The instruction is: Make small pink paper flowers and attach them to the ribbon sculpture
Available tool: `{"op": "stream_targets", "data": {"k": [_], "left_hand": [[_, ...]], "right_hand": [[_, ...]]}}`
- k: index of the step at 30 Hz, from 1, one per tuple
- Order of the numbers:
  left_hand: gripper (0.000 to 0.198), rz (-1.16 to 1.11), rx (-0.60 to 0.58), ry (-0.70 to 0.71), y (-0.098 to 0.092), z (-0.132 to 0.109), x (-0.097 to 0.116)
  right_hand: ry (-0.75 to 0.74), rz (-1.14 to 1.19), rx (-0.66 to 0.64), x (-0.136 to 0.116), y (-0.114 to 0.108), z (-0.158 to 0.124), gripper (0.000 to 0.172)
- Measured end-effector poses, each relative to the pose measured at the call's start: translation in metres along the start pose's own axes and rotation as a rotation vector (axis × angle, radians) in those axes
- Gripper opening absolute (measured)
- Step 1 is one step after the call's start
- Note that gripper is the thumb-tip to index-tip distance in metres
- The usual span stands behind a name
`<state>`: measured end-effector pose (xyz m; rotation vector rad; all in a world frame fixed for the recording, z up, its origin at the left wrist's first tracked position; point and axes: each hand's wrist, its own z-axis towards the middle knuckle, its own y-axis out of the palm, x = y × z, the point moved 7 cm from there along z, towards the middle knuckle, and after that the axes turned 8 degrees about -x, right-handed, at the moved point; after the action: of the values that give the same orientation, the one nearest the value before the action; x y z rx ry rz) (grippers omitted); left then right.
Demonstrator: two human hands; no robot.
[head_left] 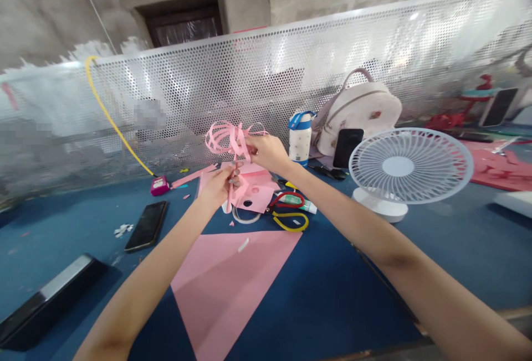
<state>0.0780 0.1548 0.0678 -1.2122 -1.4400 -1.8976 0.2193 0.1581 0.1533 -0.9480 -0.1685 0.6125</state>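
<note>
**Looped pink strips on a slim pink stick, handled two-handed above a blue tabletop**

Head view, sole view.

Item 1: looped pink strips [220, 138], gathered in an airy cluster at the top of a slim pink stick [230, 199]; raised before the perforated metal screen [183, 95], above loose paper.

Item 2: left hand [220, 184]. Fingers wrapped around the stick, which slants slightly from upright.

Item 3: right hand [266, 150]. Fingertips pinching the strips at the cluster's right side; exact contact partly hidden.

Item 4: step in hand, by judgement: arranging or fastening the strips at the stick's head. The next move appears to call for a steady left grip and a light right pinch, since thin loops would crease or spring loose under pressure.

Item 5: cut pink paper pieces [260, 199], heaped just beneath the hands.

Item 6: red handle loop [279, 196] and yellow handle loop [291, 230], probably scissors; beside the heap, a white-and-green tube [308, 206].

Item 7: large pink sheet [233, 289], pointed toward the near edge of the tabletop [332, 300]; one white scrap [243, 245] on it.

Item 8: dark phone [146, 226], lying left of the sheet.
</note>
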Motion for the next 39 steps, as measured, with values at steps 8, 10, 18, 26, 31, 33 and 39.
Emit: {"op": "stream_targets", "data": {"k": [8, 10, 18, 26, 31, 33, 39], "left_hand": [[0.005, -0.023, -0.001, 0.029, 0.004, -0.001, 0.001], [0.007, -0.027, 0.002, 0.033, 0.004, 0.0, 0.001], [0.024, -0.043, 0.013, 0.029, 0.004, 0.001, -0.001], [0.028, -0.057, 0.04, 0.054, 0.0, 0.003, 0.003], [0.028, -0.057, 0.035, 0.063, -0.001, 0.004, 0.003], [0.028, -0.056, 0.035, 0.066, -0.001, 0.004, 0.003], [0.027, -0.059, 0.04, 0.071, -0.003, 0.005, 0.002]], "right_hand": [[-0.023, 0.035, -0.013, -0.002, 0.004, 0.0, 0.024], [-0.027, 0.041, -0.017, -0.002, 0.006, 0.001, 0.021], [-0.081, 0.066, -0.048, -0.008, 0.011, 0.0, 0.018], [-0.133, 0.075, -0.066, -0.014, 0.015, -0.002, 0.015], [-0.151, 0.081, -0.055, -0.014, 0.017, -0.002, 0.014], [-0.156, 0.076, -0.054, -0.014, 0.017, -0.002, 0.015], [-0.162, 0.053, -0.065, -0.014, 0.019, -0.002, 0.02]]}}
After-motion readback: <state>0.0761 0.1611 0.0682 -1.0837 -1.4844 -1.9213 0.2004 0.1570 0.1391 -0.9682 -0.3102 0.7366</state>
